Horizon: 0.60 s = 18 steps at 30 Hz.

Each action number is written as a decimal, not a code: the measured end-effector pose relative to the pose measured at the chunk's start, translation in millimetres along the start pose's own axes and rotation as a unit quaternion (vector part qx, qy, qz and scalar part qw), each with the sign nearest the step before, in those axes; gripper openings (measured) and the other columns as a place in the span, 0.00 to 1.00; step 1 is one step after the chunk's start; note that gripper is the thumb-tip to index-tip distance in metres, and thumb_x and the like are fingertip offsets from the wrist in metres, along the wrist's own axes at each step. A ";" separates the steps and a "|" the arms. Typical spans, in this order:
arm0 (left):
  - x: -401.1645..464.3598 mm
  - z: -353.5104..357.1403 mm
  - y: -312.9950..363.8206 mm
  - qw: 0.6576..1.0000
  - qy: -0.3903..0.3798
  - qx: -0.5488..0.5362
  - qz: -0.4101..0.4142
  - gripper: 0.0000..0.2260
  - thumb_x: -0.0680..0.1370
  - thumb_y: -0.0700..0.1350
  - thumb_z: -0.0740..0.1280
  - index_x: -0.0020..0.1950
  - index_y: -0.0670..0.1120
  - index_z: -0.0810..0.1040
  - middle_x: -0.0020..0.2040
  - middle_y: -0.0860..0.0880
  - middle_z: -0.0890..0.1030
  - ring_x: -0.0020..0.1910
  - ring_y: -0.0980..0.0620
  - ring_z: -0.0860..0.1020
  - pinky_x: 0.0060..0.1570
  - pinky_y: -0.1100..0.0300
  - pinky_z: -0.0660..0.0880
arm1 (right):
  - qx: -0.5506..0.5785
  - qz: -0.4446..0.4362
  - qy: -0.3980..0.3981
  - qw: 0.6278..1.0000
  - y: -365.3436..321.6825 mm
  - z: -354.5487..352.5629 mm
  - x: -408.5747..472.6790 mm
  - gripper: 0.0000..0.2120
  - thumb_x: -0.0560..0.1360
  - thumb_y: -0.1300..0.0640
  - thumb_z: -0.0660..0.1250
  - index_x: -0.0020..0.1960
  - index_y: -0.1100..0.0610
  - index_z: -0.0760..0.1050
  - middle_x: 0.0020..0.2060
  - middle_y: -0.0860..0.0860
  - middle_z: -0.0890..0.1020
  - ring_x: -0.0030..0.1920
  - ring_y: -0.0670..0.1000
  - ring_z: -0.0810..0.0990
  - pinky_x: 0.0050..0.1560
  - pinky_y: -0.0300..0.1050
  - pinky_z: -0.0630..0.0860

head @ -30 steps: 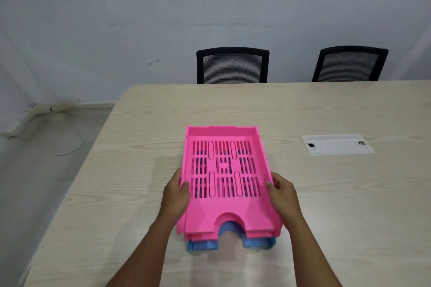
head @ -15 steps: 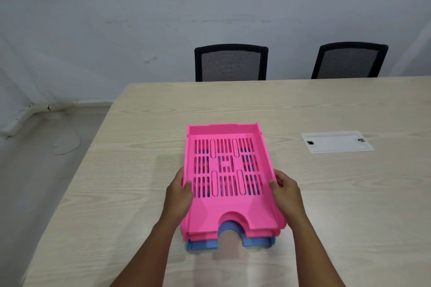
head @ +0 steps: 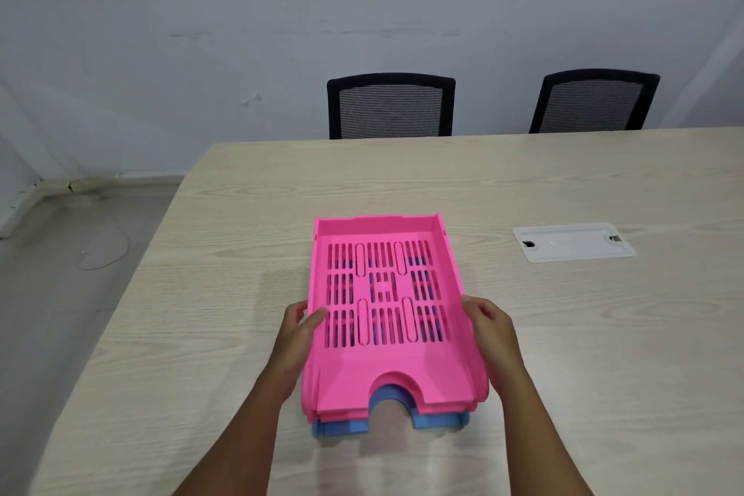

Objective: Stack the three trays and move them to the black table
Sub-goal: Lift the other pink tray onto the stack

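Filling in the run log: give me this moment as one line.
phase: stack done, lift | left hand: gripping tray stack | right hand: gripping opposite side | on: light wood table | black table: unseen

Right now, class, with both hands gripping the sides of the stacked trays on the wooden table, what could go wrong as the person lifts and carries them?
1. The left hand and right hand hold the pink top tray at its sides; the blue bottom tray may be left behind or slip out.
2. The trays look slightly offset at the front, so the stack could shift when tilted.
3. No black table is in view, so the carry may be long.
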<state>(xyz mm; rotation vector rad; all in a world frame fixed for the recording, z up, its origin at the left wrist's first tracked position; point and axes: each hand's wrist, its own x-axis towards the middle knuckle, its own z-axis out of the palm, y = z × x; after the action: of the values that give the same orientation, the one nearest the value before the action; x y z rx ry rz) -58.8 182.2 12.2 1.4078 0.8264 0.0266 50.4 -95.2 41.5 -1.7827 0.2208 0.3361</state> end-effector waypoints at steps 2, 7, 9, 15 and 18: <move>10.5 -2.7 -14.2 0.998 -0.030 -0.038 -0.030 0.43 0.62 0.70 0.74 0.72 0.53 0.67 0.68 0.43 0.77 0.63 0.40 0.78 0.64 0.36 0.73 | 0.043 0.047 -0.054 0.996 9.3 0.2 8.7 0.16 0.78 0.44 0.65 0.58 0.54 0.80 0.53 0.55 0.85 0.53 0.59 0.84 0.60 0.64 0.78; 0.7 0.5 -9.5 0.988 -0.111 -0.090 -0.058 0.32 0.70 0.64 0.71 0.70 0.51 0.73 0.62 0.42 0.83 0.62 0.38 0.80 0.68 0.34 0.68 | 0.175 0.172 -0.209 0.947 31.0 0.4 17.6 0.31 0.74 0.34 0.65 0.65 0.56 0.79 0.60 0.62 0.83 0.58 0.66 0.81 0.66 0.66 0.73; 2.5 -0.4 -11.3 0.987 -0.122 -0.093 -0.050 0.31 0.71 0.64 0.70 0.70 0.52 0.74 0.62 0.43 0.83 0.62 0.38 0.80 0.69 0.34 0.67 | 0.179 0.170 -0.219 0.944 33.5 -0.3 20.0 0.33 0.73 0.33 0.65 0.65 0.57 0.78 0.60 0.62 0.82 0.57 0.64 0.81 0.66 0.64 0.74; 1.4 0.0 -19.1 0.988 -0.101 -0.103 -0.048 0.27 0.74 0.61 0.69 0.69 0.49 0.74 0.59 0.41 0.84 0.58 0.37 0.82 0.65 0.35 0.72 | 0.198 0.163 -0.226 0.940 36.8 -0.8 21.3 0.32 0.72 0.35 0.66 0.66 0.56 0.77 0.58 0.62 0.84 0.52 0.63 0.84 0.59 0.59 0.78; -7.1 0.3 -22.6 0.989 -0.091 -0.105 -0.041 0.24 0.75 0.58 0.67 0.67 0.47 0.76 0.57 0.41 0.85 0.56 0.37 0.83 0.64 0.35 0.73 | 0.211 0.170 -0.246 0.931 38.3 -1.9 22.4 0.33 0.72 0.35 0.67 0.67 0.57 0.77 0.59 0.62 0.83 0.51 0.63 0.84 0.56 0.58 0.79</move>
<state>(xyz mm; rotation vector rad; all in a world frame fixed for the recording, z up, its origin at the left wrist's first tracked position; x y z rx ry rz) -73.9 173.8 -4.0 1.1581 0.7070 -0.0745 59.1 -105.3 -0.8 -1.1846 0.2213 0.9002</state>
